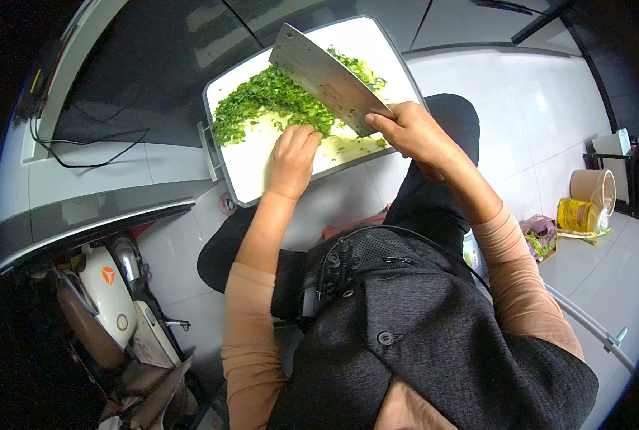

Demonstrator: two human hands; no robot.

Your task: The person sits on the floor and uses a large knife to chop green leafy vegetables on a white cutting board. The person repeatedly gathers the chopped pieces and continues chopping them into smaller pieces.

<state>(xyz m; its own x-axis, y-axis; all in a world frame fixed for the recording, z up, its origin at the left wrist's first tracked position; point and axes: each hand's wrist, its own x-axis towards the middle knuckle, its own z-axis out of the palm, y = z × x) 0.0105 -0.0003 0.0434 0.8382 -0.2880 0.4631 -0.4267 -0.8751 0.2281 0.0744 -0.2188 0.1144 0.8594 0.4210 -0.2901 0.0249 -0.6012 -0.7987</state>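
Note:
A cleaver (327, 80) is in my right hand (419, 131). Its broad steel blade is tilted up over the white cutting board (247, 169), with green bits stuck to the metal. Finely chopped green leaves (260, 97) lie in a curved heap across the board, and part of the heap is hidden behind the blade. At the near edge of the heap, my left hand (292, 158) has its fingers curled downward. The fingertips are hidden, so whether they pinch any greens does not show. Loose scraps lie between the two hands.
On the right, a yellow oil bottle (575, 215) lies on the tiled floor beside a tan bucket (594, 185) and a purple bag (540, 234) with greens. A black cable (96, 164) loops at left. A white scooter (104, 290) stands at lower left.

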